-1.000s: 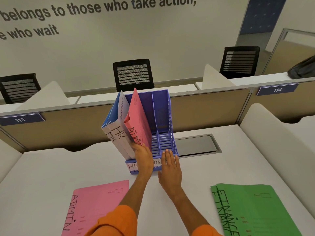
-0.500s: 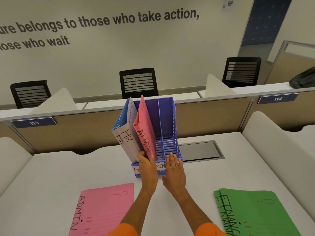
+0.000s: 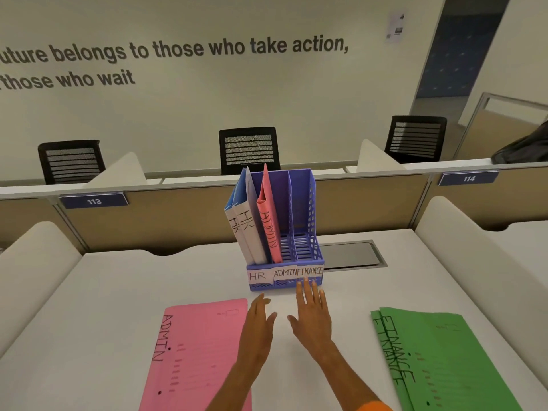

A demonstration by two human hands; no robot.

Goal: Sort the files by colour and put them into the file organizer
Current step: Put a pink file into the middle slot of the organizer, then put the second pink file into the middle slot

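A blue file organizer (image 3: 311,203) stands mid-desk with slots labelled HR, ADMIN and FINANCE. Two blue-and-white HR files (image 3: 246,229) stand in its left slot. A pink ADMIN file (image 3: 268,223) stands upright in the middle slot. The right slot holds nothing. Another pink ADMIN file (image 3: 195,354) lies flat at the front left. Two green FINANCE files (image 3: 436,360) lie stacked at the front right. My left hand (image 3: 257,327) is open beside the flat pink file. My right hand (image 3: 312,317) is open, fingertips just short of the organizer's front.
A grey cable hatch (image 3: 350,255) is set into the white desk (image 3: 103,292) behind the organizer. Low white dividers (image 3: 462,241) flank the desk. A tan partition (image 3: 178,221) runs along the back, with black chairs (image 3: 249,149) beyond it.
Both hands have pulled back from the organizer toward me. The left hand has let go of the pink file, which now stands upright in the middle slot.
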